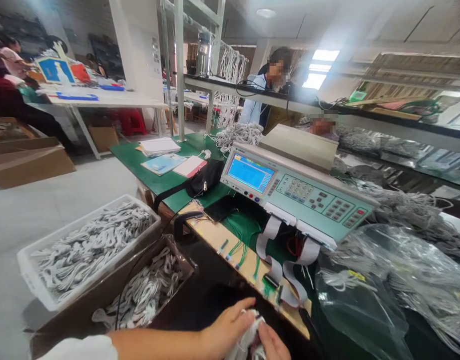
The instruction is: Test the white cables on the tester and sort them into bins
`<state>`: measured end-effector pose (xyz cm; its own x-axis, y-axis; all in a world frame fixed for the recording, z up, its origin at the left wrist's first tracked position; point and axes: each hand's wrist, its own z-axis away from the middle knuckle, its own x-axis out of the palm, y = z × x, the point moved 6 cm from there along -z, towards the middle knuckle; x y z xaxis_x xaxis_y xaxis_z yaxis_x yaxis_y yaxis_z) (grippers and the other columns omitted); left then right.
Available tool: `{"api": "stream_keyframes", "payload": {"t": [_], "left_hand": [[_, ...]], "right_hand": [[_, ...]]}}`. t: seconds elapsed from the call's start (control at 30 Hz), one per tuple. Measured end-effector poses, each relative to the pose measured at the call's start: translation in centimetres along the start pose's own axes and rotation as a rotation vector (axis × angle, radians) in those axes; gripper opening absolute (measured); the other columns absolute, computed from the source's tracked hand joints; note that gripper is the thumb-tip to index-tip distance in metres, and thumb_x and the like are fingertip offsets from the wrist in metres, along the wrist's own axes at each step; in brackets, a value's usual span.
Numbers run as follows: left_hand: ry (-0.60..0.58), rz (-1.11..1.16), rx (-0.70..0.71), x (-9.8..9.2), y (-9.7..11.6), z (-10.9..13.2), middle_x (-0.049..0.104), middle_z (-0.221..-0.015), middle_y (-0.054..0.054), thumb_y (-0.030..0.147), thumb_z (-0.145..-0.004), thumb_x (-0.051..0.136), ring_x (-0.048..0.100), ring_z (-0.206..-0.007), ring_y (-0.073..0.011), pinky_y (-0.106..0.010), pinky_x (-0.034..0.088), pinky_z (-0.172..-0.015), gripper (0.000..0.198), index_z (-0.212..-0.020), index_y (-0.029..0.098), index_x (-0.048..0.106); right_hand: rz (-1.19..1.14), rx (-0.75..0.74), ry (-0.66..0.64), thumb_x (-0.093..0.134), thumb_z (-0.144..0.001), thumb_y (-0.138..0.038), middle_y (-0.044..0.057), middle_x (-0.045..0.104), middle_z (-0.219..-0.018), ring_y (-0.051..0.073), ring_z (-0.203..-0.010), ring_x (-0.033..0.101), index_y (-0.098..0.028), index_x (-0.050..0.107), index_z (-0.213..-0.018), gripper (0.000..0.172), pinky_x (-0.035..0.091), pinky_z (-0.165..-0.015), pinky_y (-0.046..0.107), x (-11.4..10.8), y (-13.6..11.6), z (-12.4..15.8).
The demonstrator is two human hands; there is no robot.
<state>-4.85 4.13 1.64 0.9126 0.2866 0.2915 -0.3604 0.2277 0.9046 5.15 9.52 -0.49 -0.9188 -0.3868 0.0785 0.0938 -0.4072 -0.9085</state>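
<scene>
At the bottom edge of the view, my left hand (227,322) reaches in from the left and is closed round a bundle of white cable (245,342). My right hand (273,342) pinches the same bundle from the other side; much of it is cut off by the frame. Just beyond them lies a wooden board (210,240) with green wires (241,245) and small connectors along it. Grey ribbon cables (267,242) run from the board to a tester (297,185) with a lit blue screen.
Left of me stand a white bin (27,267) and a cardboard box (184,280), both holding coiled cables. Clear plastic bags (365,280) of cables lie at the right. A black bag (207,180) and papers (160,146) rest on the green table (128,154). Another person (258,95) is behind the shelf.
</scene>
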Motion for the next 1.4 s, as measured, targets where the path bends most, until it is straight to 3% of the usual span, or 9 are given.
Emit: {"api": "stream_keyframes", "payload": {"t": [0.13, 0.27, 0.33, 0.43, 0.57, 0.7, 0.83, 1.2, 1.4], "left_hand": [[-0.019, -0.570, 0.011, -5.2, 0.1, 1.6, 0.062, -0.079, -0.002, 0.044, -0.065, 0.056, 0.054, -0.070, -0.0156, -0.025, 0.041, -0.064, 0.044, -0.102, 0.021, 0.054], [-0.074, -1.040, -0.120, -9.2, -0.6, 2.9, 0.062, -0.086, -0.008, 0.032, -0.058, 0.064, 0.052, -0.088, -0.0261, -0.035, 0.037, -0.078, 0.023, -0.076, 0.018, 0.064], [-0.202, -0.973, -0.098, -7.8, -0.9, 3.3, 0.058, -0.101, -0.009, 0.030, -0.050, 0.070, 0.047, -0.099, -0.0284, -0.036, 0.035, -0.083, 0.042, -0.090, 0.018, 0.062], [-0.474, -0.471, -0.063, -2.1, -1.0, 4.2, 0.056, -0.107, -0.005, 0.038, -0.058, 0.065, 0.048, -0.099, -0.0226, -0.032, 0.036, -0.084, 0.050, -0.104, 0.021, 0.054], [-0.410, 0.074, -0.172, 2.6, -1.2, 3.7, 0.061, -0.087, -0.007, 0.038, -0.068, 0.057, 0.056, -0.078, -0.0161, -0.028, 0.040, -0.074, 0.035, -0.092, 0.013, 0.057], [-0.282, 0.200, -0.232, 3.0, -1.7, 2.2, 0.061, -0.081, -0.008, 0.040, -0.065, 0.060, 0.056, -0.065, -0.0132, -0.026, 0.041, -0.064, 0.039, -0.092, 0.012, 0.055], [-0.182, 0.307, -0.206, 2.7, -1.6, 1.3, 0.059, -0.071, -0.002, 0.036, -0.062, 0.064, 0.054, -0.061, -0.0107, -0.024, 0.040, -0.061, 0.035, -0.088, 0.015, 0.053], [-0.208, 0.472, -0.407, 2.0, -2.5, 0.4, 0.058, -0.070, -0.004, 0.029, -0.063, 0.065, 0.051, -0.060, -0.0095, -0.021, 0.036, -0.060, 0.027, -0.080, 0.009, 0.059], [-0.227, 0.558, -0.401, 3.2, -2.8, 0.9, 0.056, -0.083, -0.004, 0.027, -0.066, 0.062, 0.054, -0.070, -0.0141, -0.031, 0.040, -0.070, 0.032, -0.095, 0.018, 0.051]], "right_hand": [[0.019, 0.084, -0.181, 0.066, -0.058, -0.046, 0.001, 0.058, -0.048, 0.011, -0.038, 0.047, -0.011, 0.063, -0.075, 0.039, 0.036, -0.034, 0.019, 2.7, 1.8, 0.8], [-0.122, 0.145, -0.127, 0.061, -0.066, -0.040, 0.002, 0.060, -0.060, 0.010, -0.042, 0.050, -0.014, 0.059, -0.080, 0.029, 0.041, -0.038, 0.020, 2.6, 1.1, 2.1], [-0.245, 0.169, -0.116, 0.059, -0.068, -0.038, 0.000, 0.058, -0.059, 0.010, -0.044, 0.051, -0.015, 0.058, -0.080, 0.026, 0.044, -0.042, 0.022, 2.7, 0.4, 2.6], [-0.346, 0.075, -0.083, 0.054, -0.073, -0.039, -0.001, 0.057, -0.060, 0.012, -0.051, 0.054, -0.016, 0.057, -0.078, 0.023, 0.046, -0.050, 0.025, 2.6, -1.0, 3.2], [0.069, -0.311, 0.115, 0.043, -0.080, -0.039, 0.005, 0.060, -0.078, 0.017, -0.073, 0.055, -0.017, 0.059, -0.081, 0.027, 0.044, -0.067, 0.029, 0.0, -4.0, 4.4], [0.591, -0.628, 0.240, 0.044, -0.081, -0.030, 0.007, 0.054, -0.092, 0.021, -0.090, 0.048, -0.020, 0.059, -0.088, 0.020, 0.038, -0.081, 0.035, -1.9, -5.9, 6.3], [0.855, -0.681, 0.235, 0.044, -0.080, -0.023, 0.007, 0.049, -0.099, 0.022, -0.094, 0.044, -0.023, 0.052, -0.104, 0.025, 0.037, -0.082, 0.037, -1.7, -4.9, 6.4], [0.893, -0.764, 0.155, 0.050, -0.077, -0.021, 0.008, 0.050, -0.098, 0.022, -0.095, 0.047, -0.021, 0.051, -0.092, 0.015, 0.039, -0.082, 0.037, -0.5, -5.3, 5.7], [0.653, -0.612, 0.190, 0.047, -0.079, -0.027, 0.001, 0.058, -0.066, 0.016, -0.059, 0.057, -0.018, 0.044, -0.088, 0.013, 0.044, -0.056, 0.025, -1.0, -4.7, 5.6]]}}
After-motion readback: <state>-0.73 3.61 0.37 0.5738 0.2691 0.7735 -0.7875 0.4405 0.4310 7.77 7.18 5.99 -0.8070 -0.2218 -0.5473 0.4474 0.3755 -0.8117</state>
